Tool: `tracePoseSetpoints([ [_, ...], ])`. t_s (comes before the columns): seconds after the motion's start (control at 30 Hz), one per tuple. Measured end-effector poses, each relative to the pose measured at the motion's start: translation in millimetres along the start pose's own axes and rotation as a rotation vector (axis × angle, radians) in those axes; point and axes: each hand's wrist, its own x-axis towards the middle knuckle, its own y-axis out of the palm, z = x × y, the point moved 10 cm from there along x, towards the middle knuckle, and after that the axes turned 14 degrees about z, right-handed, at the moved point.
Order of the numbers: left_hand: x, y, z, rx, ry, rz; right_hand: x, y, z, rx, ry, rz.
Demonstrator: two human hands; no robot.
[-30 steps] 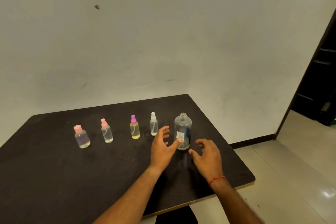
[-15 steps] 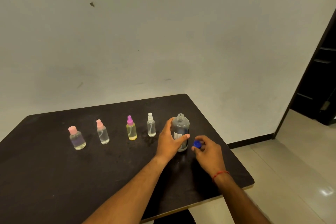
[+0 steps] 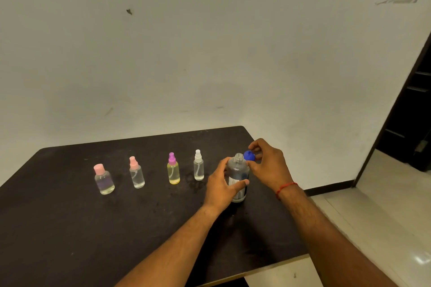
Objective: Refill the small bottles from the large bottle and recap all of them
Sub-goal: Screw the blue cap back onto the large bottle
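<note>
Large bottle [image 3: 238, 170]: upright on the dark table [image 3: 70, 228], close to the right edge and nearer the far right corner than the near one, neck open with no cap on it. Left hand [image 3: 221, 187]: clamped round the bottle's body from the left, thumb across the front over the label, fingers curled behind. Right hand [image 3: 268, 165]: thumb and fingertips pinch a blue cap [image 3: 249, 155], held level with the bottle's mouth and just to its right, not seated on the neck; contact between cap and neck cannot be determined. Four small bottles stand upright in a row along the table's middle, left of the large bottle and apart from one another. From the left edge inward these are a flat pink-capped bottle [image 3: 103, 180], a pink sprayer bottle [image 3: 136, 173], a yellow bottle with purple sprayer [image 3: 173, 170] and a white sprayer bottle [image 3: 198, 166] — all four capped. A red thread [image 3: 285, 187] circles the right wrist.
</note>
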Motion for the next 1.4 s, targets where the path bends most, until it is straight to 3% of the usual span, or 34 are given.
tracePoseSetpoints([
  [0.33, 1, 1, 2, -0.026, -0.003, -0.004, 9, 9, 24, 0.006, -0.109, 0.113],
  [0.77, -2, 2, 1, -0.012, -0.021, 0.004, 20, 23, 39, -0.265, -0.091, 0.230],
  [1.2, -4, 2, 2, 0.007, -0.022, 0.000, 26, 22, 29, -0.450, 0.081, 0.101],
  [1.4, -2, 1, 2, -0.025, 0.001, -0.007, 8, 23, 21, 0.028, -0.152, 0.099],
])
